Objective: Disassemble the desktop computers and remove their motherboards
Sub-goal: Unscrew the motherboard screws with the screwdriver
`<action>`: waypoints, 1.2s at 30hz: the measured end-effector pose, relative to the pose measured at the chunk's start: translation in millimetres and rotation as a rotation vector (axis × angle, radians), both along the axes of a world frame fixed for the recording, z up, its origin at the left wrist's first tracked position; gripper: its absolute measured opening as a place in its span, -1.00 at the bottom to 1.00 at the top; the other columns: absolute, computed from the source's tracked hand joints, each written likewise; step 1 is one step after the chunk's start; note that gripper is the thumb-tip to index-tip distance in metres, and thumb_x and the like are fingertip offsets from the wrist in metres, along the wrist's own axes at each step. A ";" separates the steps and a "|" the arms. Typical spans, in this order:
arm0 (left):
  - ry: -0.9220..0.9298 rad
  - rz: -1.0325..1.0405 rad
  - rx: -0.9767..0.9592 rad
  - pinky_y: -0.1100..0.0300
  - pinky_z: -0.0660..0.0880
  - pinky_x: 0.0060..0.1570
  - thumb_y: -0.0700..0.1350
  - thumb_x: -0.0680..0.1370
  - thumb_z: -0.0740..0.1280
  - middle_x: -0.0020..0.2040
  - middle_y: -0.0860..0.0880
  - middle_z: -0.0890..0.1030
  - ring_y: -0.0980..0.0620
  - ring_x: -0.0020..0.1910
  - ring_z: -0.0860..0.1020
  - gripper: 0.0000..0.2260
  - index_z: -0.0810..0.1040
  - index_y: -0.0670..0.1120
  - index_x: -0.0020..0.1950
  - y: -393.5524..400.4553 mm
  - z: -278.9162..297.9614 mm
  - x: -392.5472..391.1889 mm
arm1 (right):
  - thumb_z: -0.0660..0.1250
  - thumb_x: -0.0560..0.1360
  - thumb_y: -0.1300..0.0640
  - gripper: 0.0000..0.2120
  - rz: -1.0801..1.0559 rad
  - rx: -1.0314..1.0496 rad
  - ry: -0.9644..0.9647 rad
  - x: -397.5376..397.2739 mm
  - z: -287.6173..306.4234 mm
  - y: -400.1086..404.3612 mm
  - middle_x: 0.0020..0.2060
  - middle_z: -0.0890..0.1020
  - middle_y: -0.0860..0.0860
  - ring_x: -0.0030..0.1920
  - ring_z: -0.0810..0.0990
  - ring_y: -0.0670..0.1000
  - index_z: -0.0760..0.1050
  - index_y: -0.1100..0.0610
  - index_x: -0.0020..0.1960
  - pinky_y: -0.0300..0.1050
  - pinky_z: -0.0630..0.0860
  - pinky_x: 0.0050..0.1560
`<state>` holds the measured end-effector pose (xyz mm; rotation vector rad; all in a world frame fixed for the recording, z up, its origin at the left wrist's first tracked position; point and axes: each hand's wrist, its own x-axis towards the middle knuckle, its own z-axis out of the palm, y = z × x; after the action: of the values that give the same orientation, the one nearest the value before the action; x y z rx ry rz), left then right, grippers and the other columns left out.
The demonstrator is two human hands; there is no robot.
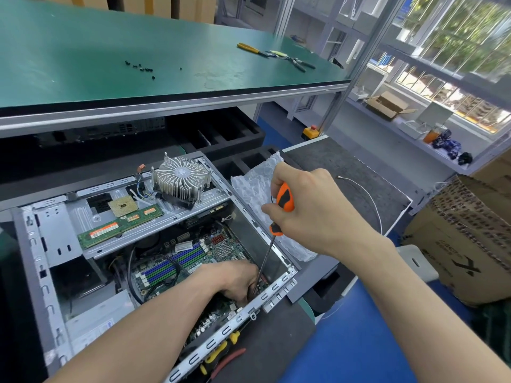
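An open grey computer case [36, 272] lies on its side in front of me. Its green motherboard [177, 261] with blue memory slots sits at the bottom. My right hand [312, 208] grips an orange and black screwdriver [282, 208], whose shaft points down into the case's near right corner. My left hand [237, 280] reaches inside the case and its curled fingers pinch the shaft near the tip. A finned heatsink [179, 178], a processor chip [123, 205] and two memory sticks [121, 225] lie on the case's metal bracket.
Several black screws [141, 68] and pliers [276, 55] lie on the green upper shelf [83, 37]. White bubble wrap [254, 189] lies right of the case on a dark mat. Yellow-handled cutters [218, 352] rest by the case's near edge. A cardboard box [467, 244] stands at the right.
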<state>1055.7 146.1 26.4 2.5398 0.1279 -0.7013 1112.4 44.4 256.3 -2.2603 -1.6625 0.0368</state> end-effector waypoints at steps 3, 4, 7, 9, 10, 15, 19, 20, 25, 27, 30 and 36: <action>-0.019 0.000 0.002 0.44 0.25 -0.68 -0.30 0.41 0.43 -0.39 0.04 0.51 0.15 -0.46 0.47 -0.87 0.59 -0.11 -0.13 0.1 3.5 -1.8 | 0.46 0.46 0.13 -0.79 0.029 -0.027 0.001 0.0 2.8 -1.1 -0.41 0.56 -0.06 -0.33 0.53 -0.03 0.41 0.06 -0.11 -0.09 0.47 -0.24; -0.027 0.012 -0.003 0.45 0.23 -0.69 -0.32 0.40 0.42 -0.45 0.10 0.48 0.23 -0.52 0.43 -0.84 0.54 -0.07 -0.22 0.2 3.3 -1.4 | 0.47 0.45 0.13 -0.79 0.033 -0.030 -0.005 -0.2 3.0 -1.3 -0.42 0.55 -0.05 -0.35 0.50 -0.05 0.41 0.05 -0.12 -0.13 0.44 -0.27; -0.023 0.012 0.002 0.46 0.22 -0.69 -0.35 0.39 0.41 -0.60 0.13 0.42 0.30 -0.67 0.38 -0.76 0.51 -0.06 -0.36 -0.8 6.3 -1.3 | 0.45 0.47 0.10 -0.79 0.007 -0.018 -0.010 0.7 1.1 -1.3 -0.41 0.55 -0.07 -0.29 0.51 -0.02 0.41 0.07 -0.10 -0.11 0.42 -0.27; -0.024 0.016 -0.002 0.45 0.23 -0.69 -0.37 0.36 0.40 -0.67 0.16 0.41 0.30 -0.68 0.39 -0.66 0.41 -0.06 -0.51 -0.7 5.5 -0.8 | 0.45 0.49 0.03 -0.77 -0.027 0.000 -0.047 1.7 -1.7 -1.5 -0.41 0.51 -0.15 -0.25 0.48 -0.04 0.39 0.06 -0.11 -0.17 0.33 -0.31; -0.025 0.019 -0.001 0.45 0.22 -0.70 -0.37 0.35 0.40 -0.68 0.17 0.41 0.27 -0.67 0.40 -0.63 0.37 -0.06 -0.54 -0.7 5.4 -1.1 | 0.45 0.49 0.00 -0.76 -0.041 0.010 -0.069 2.0 -2.8 -1.9 -0.40 0.50 -0.16 -0.26 0.46 -0.05 0.39 0.05 -0.11 -0.18 0.29 -0.33; -0.021 0.049 0.013 0.44 0.20 -0.72 -0.36 0.37 0.43 -0.47 0.05 0.46 0.12 -0.51 0.44 -0.66 0.40 -0.05 -0.48 -2.7 1.9 -0.7 | 0.43 0.51 0.01 -0.77 -0.046 0.065 -0.053 3.1 -5.9 -5.1 -0.40 0.51 -0.21 -0.25 0.53 -0.04 0.38 0.03 -0.10 -0.10 0.43 -0.29; 0.012 0.075 0.047 0.36 0.36 -0.64 -0.36 0.36 0.40 -0.39 -0.05 0.53 0.02 -0.44 0.51 -0.83 0.50 -0.17 -0.38 -4.3 -0.5 0.7 | 0.43 0.51 0.08 -0.80 -0.015 0.069 -0.039 1.2 -5.7 -4.9 -0.44 0.49 -0.22 -0.26 0.58 -0.01 0.40 0.07 -0.09 -0.06 0.49 -0.23; 0.018 0.078 0.056 0.30 0.44 -0.58 -0.36 0.35 0.39 -0.33 -0.09 0.57 -0.02 -0.40 0.54 -0.92 0.55 -0.21 -0.30 -4.6 -0.5 0.5 | 0.43 0.51 0.09 -0.81 -0.011 0.073 -0.038 0.6 -5.2 -4.2 -0.45 0.48 -0.22 -0.27 0.58 -0.01 0.41 0.08 -0.09 -0.06 0.49 -0.23; 0.016 0.060 0.054 0.22 0.53 -0.49 -0.37 0.29 0.32 -0.28 -0.15 0.62 -0.09 -0.35 0.59 -0.89 0.59 -0.24 -0.25 -7.2 1.9 0.6 | 0.41 0.49 0.11 -0.82 -0.003 0.086 -0.067 1.1 -2.9 -0.8 -0.44 0.50 -0.19 -0.26 0.55 0.03 0.41 0.11 -0.10 -0.06 0.43 -0.24; -0.001 0.051 0.056 0.28 0.45 -0.57 -0.38 0.27 0.30 -0.38 -0.09 0.56 -0.03 -0.42 0.54 -0.88 0.52 -0.18 -0.36 -6.6 0.0 1.0 | 0.42 0.49 0.09 -0.82 -0.007 0.091 -0.083 2.0 -2.1 -0.2 -0.43 0.48 -0.19 -0.26 0.51 0.03 0.41 0.10 -0.11 -0.09 0.35 -0.25; -0.016 0.053 0.046 0.08 0.63 -0.39 -0.38 0.27 0.29 -0.23 -0.15 0.64 -0.11 -0.27 0.62 -0.76 0.62 -0.23 -0.12 -5.3 -5.0 1.0 | 0.43 0.49 0.07 -0.79 -0.020 0.106 -0.063 2.9 -2.8 -0.5 -0.42 0.47 -0.19 -0.27 0.49 0.01 0.40 0.06 -0.12 -0.10 0.35 -0.28; -0.028 0.025 0.066 0.05 0.65 -0.39 -0.36 0.27 0.32 -0.18 -0.17 0.65 -0.12 -0.25 0.64 -0.70 0.63 -0.27 -0.02 -4.5 -6.1 1.7 | 0.44 0.50 0.05 -0.77 -0.041 0.098 -0.050 4.0 -6.0 1.5 -0.43 0.46 -0.19 -0.30 0.47 -0.08 0.37 0.03 -0.13 -0.11 0.34 -0.30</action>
<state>1057.4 141.6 20.3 2.6050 0.1762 -0.6616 1116.4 45.9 250.3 -2.2382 -1.6052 -0.1092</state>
